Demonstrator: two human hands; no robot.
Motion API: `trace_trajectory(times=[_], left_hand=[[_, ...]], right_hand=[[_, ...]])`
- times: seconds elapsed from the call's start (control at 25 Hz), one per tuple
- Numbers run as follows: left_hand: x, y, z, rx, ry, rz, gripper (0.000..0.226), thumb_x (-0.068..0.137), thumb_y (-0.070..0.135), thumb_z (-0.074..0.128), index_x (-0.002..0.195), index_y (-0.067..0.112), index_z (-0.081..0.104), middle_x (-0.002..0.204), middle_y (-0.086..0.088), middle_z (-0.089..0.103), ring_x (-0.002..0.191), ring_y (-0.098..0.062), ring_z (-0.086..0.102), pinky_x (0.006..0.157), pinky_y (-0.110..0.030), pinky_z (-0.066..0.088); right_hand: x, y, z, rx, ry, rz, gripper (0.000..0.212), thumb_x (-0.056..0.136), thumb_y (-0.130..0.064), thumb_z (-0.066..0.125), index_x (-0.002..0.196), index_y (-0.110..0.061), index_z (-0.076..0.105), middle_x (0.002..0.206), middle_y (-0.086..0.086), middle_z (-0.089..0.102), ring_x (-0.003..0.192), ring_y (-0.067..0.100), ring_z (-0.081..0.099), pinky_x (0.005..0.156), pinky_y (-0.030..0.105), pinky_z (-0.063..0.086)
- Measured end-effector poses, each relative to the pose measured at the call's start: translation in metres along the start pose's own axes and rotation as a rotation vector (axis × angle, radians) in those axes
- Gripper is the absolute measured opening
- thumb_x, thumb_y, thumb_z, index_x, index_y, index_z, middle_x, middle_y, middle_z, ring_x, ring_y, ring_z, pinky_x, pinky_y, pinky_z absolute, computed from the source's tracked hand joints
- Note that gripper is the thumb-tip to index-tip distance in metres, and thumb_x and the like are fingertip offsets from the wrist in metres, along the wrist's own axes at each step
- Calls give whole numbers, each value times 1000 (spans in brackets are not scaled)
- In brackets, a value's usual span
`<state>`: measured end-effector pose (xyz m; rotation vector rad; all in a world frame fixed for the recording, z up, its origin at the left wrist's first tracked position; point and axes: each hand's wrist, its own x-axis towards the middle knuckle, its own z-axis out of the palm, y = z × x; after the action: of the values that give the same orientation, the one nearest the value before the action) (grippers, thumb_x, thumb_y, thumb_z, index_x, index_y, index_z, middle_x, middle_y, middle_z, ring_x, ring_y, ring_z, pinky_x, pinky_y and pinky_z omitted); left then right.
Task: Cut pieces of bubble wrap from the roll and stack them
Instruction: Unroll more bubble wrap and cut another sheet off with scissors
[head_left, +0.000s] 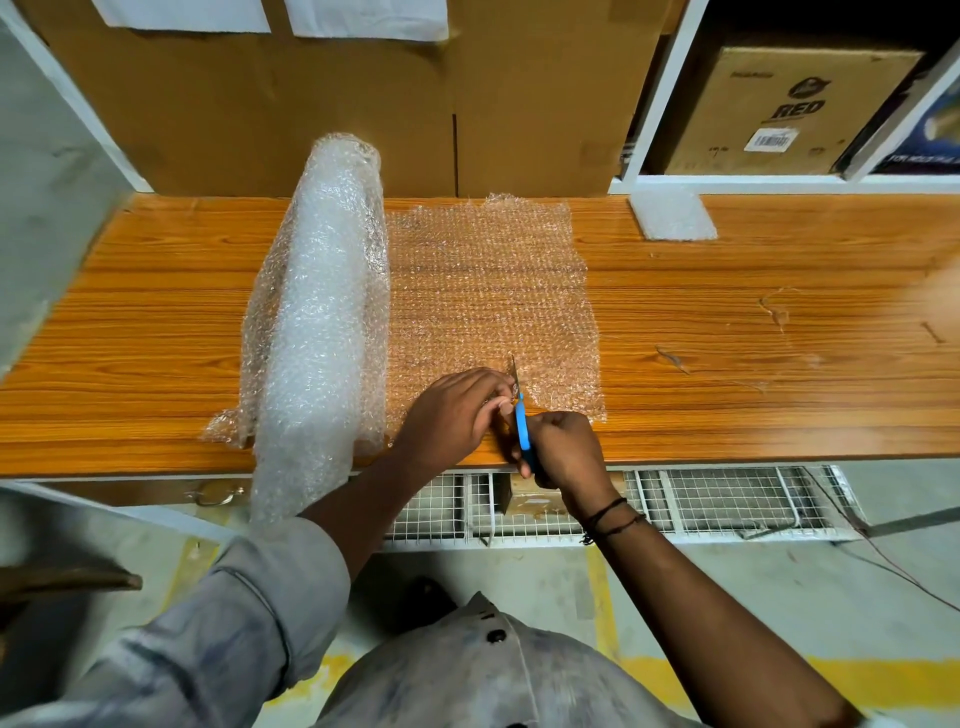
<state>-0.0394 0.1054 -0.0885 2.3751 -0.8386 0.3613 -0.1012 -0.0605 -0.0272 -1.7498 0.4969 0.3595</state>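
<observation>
— What are the fingers doing?

— The right hand has its fingers curled tight round the blue handles of the scissors, at the near edge of the table. The blades point to twelve o'clock. Only one thin tip shows, so I cannot tell whether they are parted.

— And the other?

— The left hand sits at nine o'clock of the blades, fingers bent and bunched together, tips pinching the sheet just beside the blade.

— How does the bubble wrap look?

— The roll lies from twelve to six, fat, whitish and loosely wound, with its near end hanging over the table's edge. The sheet runs out of it toward three o'clock and lies flat. It is clear enough that the wood grain shows through, and its far edge is ragged. The scissors stand in its near edge.

— Any cut pieces?

— A small whitish stack at the table's far edge, at one o'clock of the sheet and apart from it.

— Containers?

— A white shelf at two o'clock holds a cardboard box printed "RED". Under the table hangs a wire tray. A brownish block sits in it below the right hand, and I cannot tell what it is.
</observation>
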Motion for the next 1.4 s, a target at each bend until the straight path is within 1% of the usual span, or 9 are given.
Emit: trace_trajectory(times=[0.32, 0.44, 0.56, 0.64, 0.76, 0.84, 1.04, 1.28, 1.4], left_hand=[[2, -3, -2, -5, -18, 19, 13, 102, 14, 56, 109, 17, 66, 122, 5, 70, 115, -16, 65, 93, -34, 51], [3, -4, -2, -15, -22, 13, 13, 102, 15, 55, 109, 16, 66, 122, 4, 70, 114, -17, 65, 94, -32, 50], [3, -5, -2, -21, -27, 13, 12, 103, 17, 56, 109, 16, 66, 121, 5, 70, 112, -16, 65, 92, -33, 51], [3, -6, -1, -22, -28, 17, 12, 103, 18, 55, 108, 16, 66, 120, 5, 70, 112, -15, 65, 91, -35, 51], [3, -6, -1, -24, -30, 18, 11, 103, 19, 55, 107, 16, 65, 119, 5, 70, 111, -15, 66, 90, -36, 51], [4, -6, 0, -21, -27, 16, 10, 101, 16, 57, 107, 16, 66, 119, 4, 70, 110, -16, 66, 89, -36, 52], [4, -6, 0, -25, -19, 9, 9, 100, 14, 60, 107, 16, 66, 119, 5, 71, 110, -17, 66, 88, -36, 52], [4, -9, -1, -15, -34, 19, 13, 100, 16, 56, 109, 17, 65, 122, 5, 70, 114, -17, 64, 91, -37, 52], [3, -11, -1, -16, -34, 31, 15, 97, 10, 60, 108, 19, 65, 123, 6, 69, 117, -16, 63, 93, -36, 51]], right_hand=[[6, -4, -2, 14, -6, -12, 44, 96, -36, 70, 72, 1, 69, 45, 3, 57, 33, 13, 44, 38, 17, 31], [9, -4, -2, -42, 8, -35, 42, 96, -37, 70, 73, -2, 69, 53, 10, 62, 37, 15, 47, 38, 18, 33], [12, -1, -2, -18, 27, -62, 31, 94, -36, 75, 94, -10, 58, 68, 13, 69, 39, 18, 51, 36, 18, 34], [13, 1, -3, 1, 44, -85, 40, 91, -35, 78, 108, -12, 49, 76, 17, 71, 39, 20, 52, 36, 20, 34], [12, 3, -4, -9, 46, -156, 36, 93, -30, 76, 117, -19, 52, 77, 12, 70, 37, 18, 54, 36, 19, 35], [12, 3, -2, 10, 43, -175, 28, 95, -28, 75, 117, -23, 58, 69, 6, 68, 36, 15, 54, 35, 18, 34], [14, 4, 2, 106, 46, -157, 21, 97, -23, 74, 115, -25, 63, 64, 10, 66, 37, 16, 51, 36, 17, 33], [19, 3, 3, 114, 37, -71, 35, 94, -29, 76, 116, -16, 52, 70, 12, 69, 40, 19, 51, 37, 19, 33], [23, -2, 1, 111, 39, -23, 30, 95, -28, 72, 108, -13, 49, 71, 13, 67, 40, 19, 49, 39, 21, 32]])
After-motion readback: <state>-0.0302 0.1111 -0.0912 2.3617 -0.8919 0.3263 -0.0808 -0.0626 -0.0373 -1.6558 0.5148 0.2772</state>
